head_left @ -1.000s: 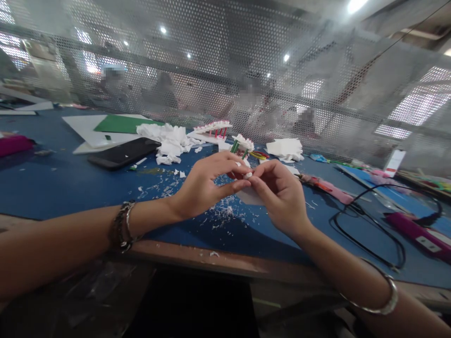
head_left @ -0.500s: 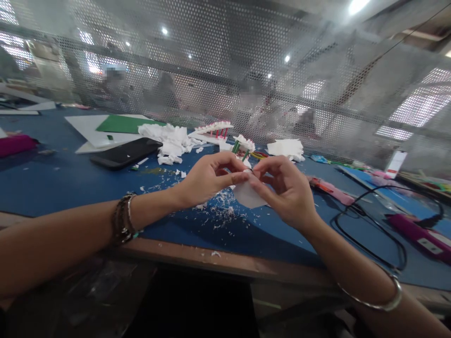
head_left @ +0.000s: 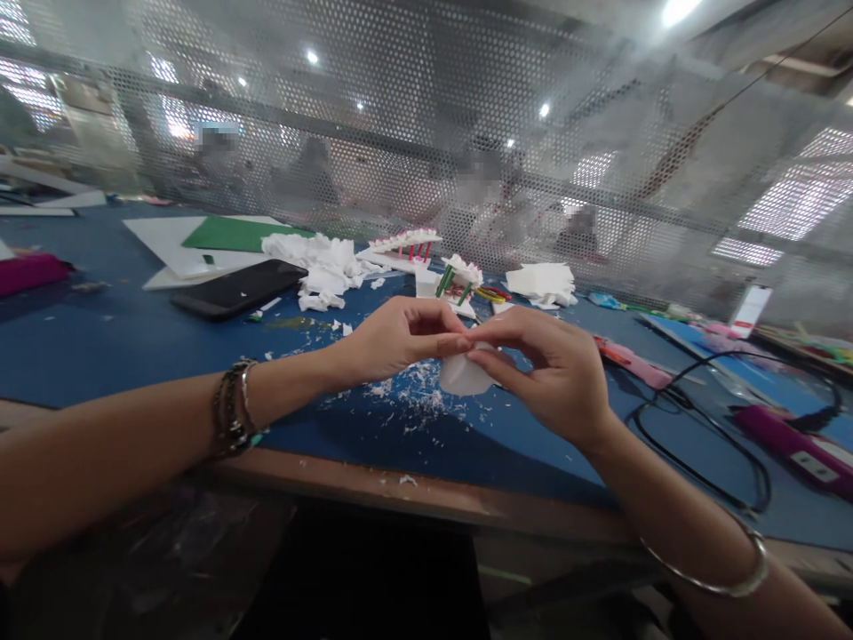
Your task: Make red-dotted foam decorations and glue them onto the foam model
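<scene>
Between my fingertips is a small piece of white paper (head_left: 465, 377), its rounded lower part hanging below my thumbs. My left hand (head_left: 408, 340) pinches it from the left, thumb against index finger. My right hand (head_left: 550, 360) pinches it from the right, with the fingertips of both hands touching at its top. The upper part of the paper is hidden by my fingers. Tiny white paper scraps (head_left: 423, 400) lie on the blue tabletop (head_left: 373, 444) beneath. Just beyond my hands stands a small white rack with green posts (head_left: 459, 276) holding small pink-and-white pieces.
Further back are a similar rack with pink posts (head_left: 403, 242), crumpled white paper (head_left: 326, 262) and a stack of white paper (head_left: 543, 283). A black phone (head_left: 240, 289) lies left, near a green sheet (head_left: 236, 235). At right are a pink tool (head_left: 633, 363), a black cable (head_left: 706, 444) and a purple power strip (head_left: 796, 449).
My right hand has turned flatter over the paper, and its index fingertip has come down against my left fingertips. The paper has shifted slightly left and its shape looks more rounded.
</scene>
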A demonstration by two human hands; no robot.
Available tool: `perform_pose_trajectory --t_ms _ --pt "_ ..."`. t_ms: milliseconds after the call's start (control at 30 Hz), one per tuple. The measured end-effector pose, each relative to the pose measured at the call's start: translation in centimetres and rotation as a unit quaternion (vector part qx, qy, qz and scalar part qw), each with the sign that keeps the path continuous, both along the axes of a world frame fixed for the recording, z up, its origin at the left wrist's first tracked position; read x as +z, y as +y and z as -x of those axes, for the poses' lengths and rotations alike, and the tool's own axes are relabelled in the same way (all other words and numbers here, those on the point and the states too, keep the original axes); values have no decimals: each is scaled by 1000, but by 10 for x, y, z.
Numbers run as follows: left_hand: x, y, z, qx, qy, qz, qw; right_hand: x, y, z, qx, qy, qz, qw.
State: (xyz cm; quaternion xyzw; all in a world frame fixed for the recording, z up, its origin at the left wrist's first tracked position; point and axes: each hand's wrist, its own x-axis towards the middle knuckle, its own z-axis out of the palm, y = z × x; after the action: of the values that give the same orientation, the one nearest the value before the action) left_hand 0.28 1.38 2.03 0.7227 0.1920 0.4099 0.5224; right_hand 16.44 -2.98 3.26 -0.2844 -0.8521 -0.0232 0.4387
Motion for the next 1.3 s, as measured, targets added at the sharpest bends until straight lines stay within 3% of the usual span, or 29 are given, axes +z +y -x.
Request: perform_pose_trajectory --t_ms 167,467,633,1033,1300 --pt "-1 1 1 -8 -9 -4 1000 2 0 -1 -22 1 -50 999" --pt "0 0 1 5 8 -3 1000 2 0 -2 -36 -21 -30 999" --pt "0 1 2 9 27 15 999 5 1 -5 -47 -81 -44 995" --pt "-3 4 2 -10 29 8 1000 0 5 -11 -31 -161 -180 970" --pt "-8 4 -1 -3 16 -9 1000 -1 9 -8 -65 -170 -163 970"
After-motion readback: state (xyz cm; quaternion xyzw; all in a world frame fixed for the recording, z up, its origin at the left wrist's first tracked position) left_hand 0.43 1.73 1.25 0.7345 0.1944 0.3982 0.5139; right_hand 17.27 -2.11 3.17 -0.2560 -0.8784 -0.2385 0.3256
